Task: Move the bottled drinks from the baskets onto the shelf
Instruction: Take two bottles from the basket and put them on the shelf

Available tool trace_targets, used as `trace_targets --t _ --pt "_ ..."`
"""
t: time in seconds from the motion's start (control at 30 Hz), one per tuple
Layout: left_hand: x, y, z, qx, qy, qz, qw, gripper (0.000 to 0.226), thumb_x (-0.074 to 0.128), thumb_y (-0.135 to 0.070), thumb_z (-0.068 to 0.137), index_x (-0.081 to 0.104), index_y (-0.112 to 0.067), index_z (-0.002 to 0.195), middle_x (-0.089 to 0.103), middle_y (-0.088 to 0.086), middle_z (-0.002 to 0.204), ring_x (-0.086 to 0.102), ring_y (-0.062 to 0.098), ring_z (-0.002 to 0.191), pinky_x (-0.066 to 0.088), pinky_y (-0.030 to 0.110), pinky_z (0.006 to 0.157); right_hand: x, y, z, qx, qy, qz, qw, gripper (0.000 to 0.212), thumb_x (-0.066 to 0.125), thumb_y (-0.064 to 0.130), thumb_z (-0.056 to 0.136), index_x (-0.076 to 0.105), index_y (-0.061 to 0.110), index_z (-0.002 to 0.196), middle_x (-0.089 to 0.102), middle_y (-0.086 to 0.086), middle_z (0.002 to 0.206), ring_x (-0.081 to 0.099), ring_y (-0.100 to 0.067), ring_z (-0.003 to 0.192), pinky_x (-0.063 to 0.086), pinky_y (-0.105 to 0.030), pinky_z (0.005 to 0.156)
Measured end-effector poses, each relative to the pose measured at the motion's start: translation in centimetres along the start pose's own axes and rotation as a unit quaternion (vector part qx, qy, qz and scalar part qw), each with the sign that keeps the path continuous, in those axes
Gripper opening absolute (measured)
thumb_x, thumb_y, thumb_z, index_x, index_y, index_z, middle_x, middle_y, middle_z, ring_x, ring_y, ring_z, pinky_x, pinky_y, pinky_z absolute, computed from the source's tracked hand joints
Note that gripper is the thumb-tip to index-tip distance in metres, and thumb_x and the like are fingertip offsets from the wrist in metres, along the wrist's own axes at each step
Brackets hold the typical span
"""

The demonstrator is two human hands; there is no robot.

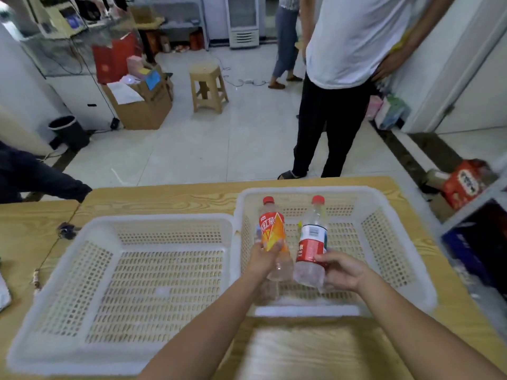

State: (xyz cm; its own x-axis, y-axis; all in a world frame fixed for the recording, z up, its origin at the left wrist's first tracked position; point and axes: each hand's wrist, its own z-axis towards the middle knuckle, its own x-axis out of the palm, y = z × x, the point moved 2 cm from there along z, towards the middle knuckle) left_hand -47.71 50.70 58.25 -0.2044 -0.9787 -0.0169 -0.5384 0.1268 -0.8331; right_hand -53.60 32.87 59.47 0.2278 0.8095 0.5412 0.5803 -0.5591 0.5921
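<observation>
While my left hand (264, 260) grips the orange-labelled clear plastic bottle (273, 233) and my right hand (341, 271) the red-labelled clear plastic bottle (312, 242) over the white perforated plastic basket (384, 194), such low holds could let either tip or clash.

Two baskets sit side by side on the surface (170, 200), the left basket (164, 219) nearer the viewer and the right basket (301, 190) just beside it, set further back. Over the right basket, the left bottle (271, 229) in the left hand (264, 259) is just left of the right bottle (312, 237) in the right hand (343, 270). Behind the surface a person (343, 78) stands on the floor, with a stool (208, 89) and a cardboard box (145, 108) further back to the left.
</observation>
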Motion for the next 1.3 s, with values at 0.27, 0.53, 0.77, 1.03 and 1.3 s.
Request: trace_targets --t 0.27,0.53,0.77,1.03,1.3 --pt "4.3 -2.9 -1.7 0.043 0.124 -0.009 0.991 0.054 0.076 -0.012 0.078 0.039 -0.013 0.117 0.059 0.013 0.113 0.062 0.017 0.079 0.049 0.029 0.062 -2.5 0.0 -5.5 -0.127 -0.086 0.104 0.983 0.1 0.093 0.004 0.025 0.054 0.0 0.118 0.063 -0.024 0.101 0.062 -0.036 0.094 0.05 -0.054 0.089" --pt "12.5 -3.5 -6.1 0.077 0.256 0.042 0.963 0.069 0.085 -0.014 0.064 0.04 -0.016 0.116 0.059 0.01 0.11 0.061 0.019 0.087 0.049 0.03 0.071 -7.1 -1.0 -13.4 -0.211 -0.135 0.165 0.954 0.097 0.099 0.023 0.022 0.057 -0.003 0.105 0.068 -0.018 0.082 0.069 -0.027 0.067 0.059 -0.042 0.06" --pt "21.4 -2.3 -11.4 0.081 0.332 0.081 0.936 0.066 0.084 -0.015 0.066 0.041 -0.018 0.115 0.057 0.01 0.114 0.06 0.024 0.098 0.051 0.038 0.084 -13.3 -2.2 -22.8 -0.293 -0.182 0.195 0.918 0.095 0.096 0.024 0.024 0.06 -0.001 0.108 0.07 -0.017 0.093 0.069 -0.026 0.069 0.058 -0.038 0.06" --pt "35.4 1.5 -21.8 0.069 0.433 0.117 0.891 0.066 0.082 -0.021 0.053 0.043 -0.02 0.105 0.058 0.019 0.12 0.062 0.026 0.094 0.054 0.035 0.075 -22.8 -6.3 -37.7 -0.365 -0.295 0.259 0.844 0.115 0.094 0.021 0.018 0.053 0.0 0.122 0.069 -0.02 0.092 0.069 -0.031 0.076 0.058 -0.043 0.069" --pt "49.5 7.9 -32.9 0.04 0.501 0.166 0.849 0.057 0.077 -0.009 0.076 0.04 -0.014 0.12 0.057 0.011 0.114 0.06 0.021 0.09 0.052 0.033 0.071 -30.2 -10.1 -51.6 -0.441 -0.362 0.302 0.764 0.108 0.097 0.02 0.011 0.058 0.001 0.109 0.071 -0.016 0.077 0.07 -0.025 0.062 0.059 -0.038 0.057"
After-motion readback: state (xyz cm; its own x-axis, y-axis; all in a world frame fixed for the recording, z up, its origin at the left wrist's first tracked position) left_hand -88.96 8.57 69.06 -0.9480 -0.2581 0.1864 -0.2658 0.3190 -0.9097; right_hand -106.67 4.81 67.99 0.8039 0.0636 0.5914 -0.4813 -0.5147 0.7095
